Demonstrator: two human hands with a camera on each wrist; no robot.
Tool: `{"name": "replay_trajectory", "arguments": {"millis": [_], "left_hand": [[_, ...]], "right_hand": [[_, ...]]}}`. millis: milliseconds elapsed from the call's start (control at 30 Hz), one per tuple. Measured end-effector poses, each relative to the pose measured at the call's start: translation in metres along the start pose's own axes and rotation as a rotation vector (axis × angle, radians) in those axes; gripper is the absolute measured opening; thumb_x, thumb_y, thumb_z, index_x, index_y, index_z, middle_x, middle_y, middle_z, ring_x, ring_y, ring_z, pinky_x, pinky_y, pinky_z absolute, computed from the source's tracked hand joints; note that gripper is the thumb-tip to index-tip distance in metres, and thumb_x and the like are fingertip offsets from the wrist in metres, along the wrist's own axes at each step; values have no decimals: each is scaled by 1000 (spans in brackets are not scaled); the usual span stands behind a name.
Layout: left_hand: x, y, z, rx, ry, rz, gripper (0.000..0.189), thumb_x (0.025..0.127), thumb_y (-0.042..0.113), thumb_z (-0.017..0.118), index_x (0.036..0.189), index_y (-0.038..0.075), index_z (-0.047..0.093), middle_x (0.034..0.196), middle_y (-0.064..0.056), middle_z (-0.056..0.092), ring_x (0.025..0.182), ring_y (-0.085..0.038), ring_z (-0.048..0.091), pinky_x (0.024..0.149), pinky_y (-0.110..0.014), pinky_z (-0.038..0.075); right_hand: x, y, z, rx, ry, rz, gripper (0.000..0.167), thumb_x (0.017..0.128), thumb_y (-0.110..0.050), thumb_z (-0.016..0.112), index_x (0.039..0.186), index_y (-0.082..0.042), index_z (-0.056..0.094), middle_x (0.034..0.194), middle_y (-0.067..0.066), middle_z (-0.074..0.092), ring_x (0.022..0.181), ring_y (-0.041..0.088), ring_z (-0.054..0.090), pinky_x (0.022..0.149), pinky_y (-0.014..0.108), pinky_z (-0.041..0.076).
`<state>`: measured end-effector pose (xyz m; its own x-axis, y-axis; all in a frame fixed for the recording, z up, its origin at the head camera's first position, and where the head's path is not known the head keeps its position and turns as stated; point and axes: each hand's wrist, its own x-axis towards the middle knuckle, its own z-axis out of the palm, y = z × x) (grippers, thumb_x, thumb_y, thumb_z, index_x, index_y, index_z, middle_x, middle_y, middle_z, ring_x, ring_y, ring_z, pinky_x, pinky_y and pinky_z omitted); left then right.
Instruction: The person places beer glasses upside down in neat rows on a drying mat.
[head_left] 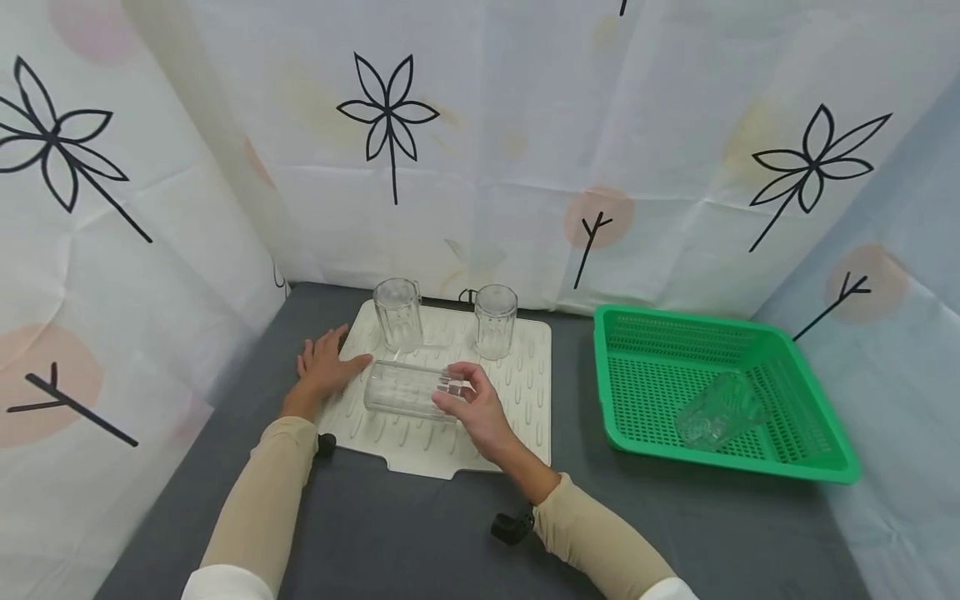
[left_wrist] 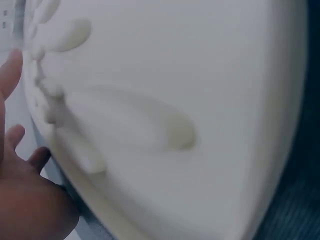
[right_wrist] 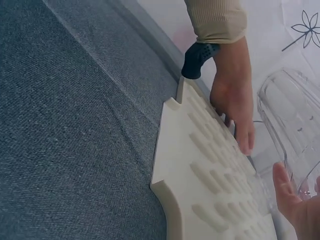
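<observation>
My right hand (head_left: 483, 417) grips a clear drinking glass (head_left: 401, 390) by one end, thumb on the near side and fingers on the far side. The glass lies on its side in the air over a cream ribbed drying mat (head_left: 420, 458), its other end pointing left. In the right wrist view the same glass (right_wrist: 295, 120) shows large above the mat, partly cut off by the frame. My left hand (head_left: 325, 367) rests with spread fingers at the mat's left edge, its thumb reaching toward the glass.
Two clear glasses stand on the mat's far part, one at left (head_left: 400, 321) and one further right (head_left: 495, 325). A green plastic basket (head_left: 615, 400) sits to the right with one glass (head_left: 720, 412) lying inside. Patterned white curtains (head_left: 480, 167) close off the dark grey table (head_left: 405, 542).
</observation>
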<state>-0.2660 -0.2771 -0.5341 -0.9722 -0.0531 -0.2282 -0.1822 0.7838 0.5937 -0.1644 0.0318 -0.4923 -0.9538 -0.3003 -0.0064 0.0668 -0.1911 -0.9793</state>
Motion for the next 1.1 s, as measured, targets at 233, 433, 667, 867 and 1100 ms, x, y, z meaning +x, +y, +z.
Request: {"name": "replay_trajectory", "arguments": {"millis": [233,433,667,867,1100], "left_hand": [[-8,1,-17,-119,19,26,94,101,54,55,166,9,4,168,-28,16,154,-56,10,121,-73,19],[-17,5,-29,-131,52,76,92,103,53,52,166,10,1,166,-30,19,152,-59,8,117,-76,20],[-41,23,-41,-116,132,162,86,105,52,49,166,10,5,163,-31,27,150,-56,24,114,-74,30],[-77,49,-47,-135,132,245,80,104,56,47,166,16,14,161,-24,37,144,-50,39,109,-68,41],[-109,70,-42,-194,105,361,69,106,52,47,164,24,22,157,-16,44,139,-43,48,110,-63,44]], "right_hand": [[8,4,10,24,-19,-5,51,95,-2,68,139,-3,42,132,3,45,114,15,55,91,21,56],[12,3,15,39,-16,2,53,95,-4,68,140,-4,42,138,11,43,112,10,56,90,22,57],[17,4,20,56,-1,5,53,94,-6,69,140,-4,42,139,11,43,109,9,56,88,21,57],[16,4,20,20,6,4,52,95,-5,68,140,-4,43,142,14,43,110,10,55,88,20,56],[18,6,22,22,-4,-6,52,96,-4,66,141,-4,42,142,13,41,109,9,55,89,20,56]]}}
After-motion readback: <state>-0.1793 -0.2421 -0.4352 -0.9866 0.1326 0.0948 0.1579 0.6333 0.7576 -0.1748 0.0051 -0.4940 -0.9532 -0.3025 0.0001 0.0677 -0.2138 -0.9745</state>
